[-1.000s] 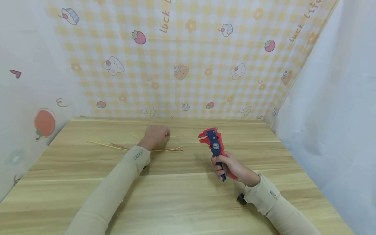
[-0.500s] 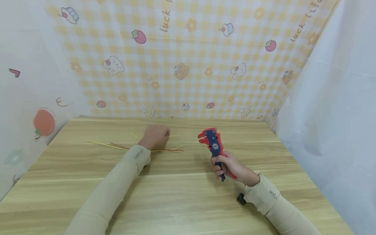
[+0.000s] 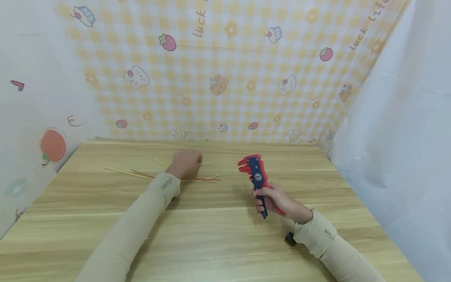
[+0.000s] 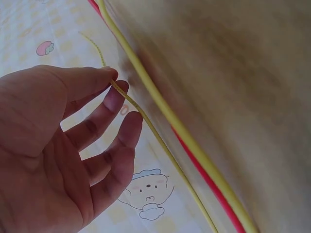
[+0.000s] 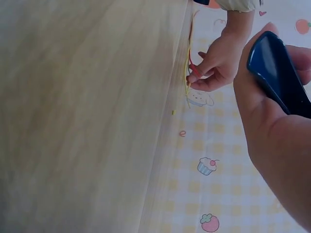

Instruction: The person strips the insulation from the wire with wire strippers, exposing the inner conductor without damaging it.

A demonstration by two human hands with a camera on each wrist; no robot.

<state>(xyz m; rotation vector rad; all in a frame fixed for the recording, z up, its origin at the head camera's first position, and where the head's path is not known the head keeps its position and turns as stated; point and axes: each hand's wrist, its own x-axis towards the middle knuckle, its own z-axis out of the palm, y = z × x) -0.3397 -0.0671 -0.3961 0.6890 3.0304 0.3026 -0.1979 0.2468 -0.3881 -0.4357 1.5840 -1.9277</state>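
Right now the two handles of the wire stripper (image 3: pixel 257 170) stand a little wider apart than half a second ago, and the right hand (image 3: pixel 280 199) has let its fingers go a bit looser. That hand still holds the one stripper, with the blue handle (image 3: pixel 263 207) at its fingers and the red handle (image 3: pixel 279 208) by its palm. The stripper's mouth has a gap and points toward the left hand (image 3: pixel 184 161).

The left hand, bent and almost closed, pinches one thin yellow wire (image 4: pixel 168 155) between thumb and finger. Under the left wrist I can count two more wires, one yellow wire (image 4: pixel 167 114) and one red wire (image 4: pixel 210 177), lying nearly together. Between the hands is one tiny yellow bit (image 5: pixel 173 112) on the table (image 3: pixel 211 235). One small black thing (image 3: pixel 290 239) shows below the right wrist. Two tan sleeves (image 3: pixel 119 231) cover the arms. Past both hands hangs one checked cloth (image 3: pixel 197 58) with four strawberries (image 3: pixel 167 42) and three cupcakes (image 3: pixel 273 34).
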